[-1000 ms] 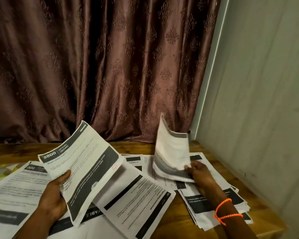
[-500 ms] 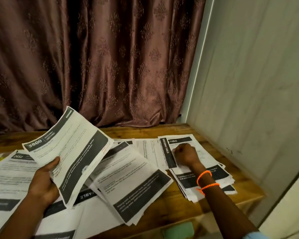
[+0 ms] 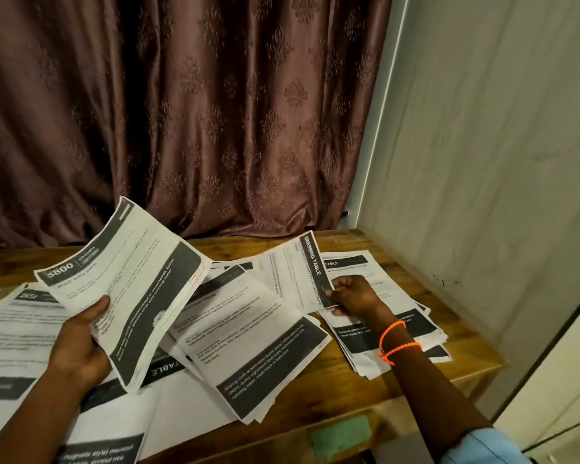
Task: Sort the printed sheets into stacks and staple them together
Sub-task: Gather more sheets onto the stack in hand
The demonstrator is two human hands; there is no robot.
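The "DRESSING TABLE" sheet (image 3: 295, 272) is pinched at its dark header edge by the right hand (image 3: 352, 296), thumb on top and fingers curled beneath, so that the header end is raised off the bench (image 3: 365, 390) while the rest sags toward the middle pile. The hand sits just above the right stack (image 3: 392, 329), a ragged pile of white pages with black bands near the bench's right edge. Half a second ago this hand was a fist pressed down on that stack with the sheet lying flat; the sheet has since been lifted. The left hand (image 3: 81, 349) grips the "Wash baby bottle" sheet (image 3: 128, 289) from below, thumb across its face, holding it tilted up over the left pages much as before. Between the hands lies the middle pile (image 3: 248, 346), fanned and overlapping, its bottom corner overhanging the bench's front edge. The paper is thin and matte, printed in grey and black blocks. The bench is glossy brown wood. An orange beaded cord (image 3: 395, 339) wraps the right wrist. Behind hangs a brown embossed curtain (image 3: 215, 112); a pale wall (image 3: 482, 145) stands at the right.
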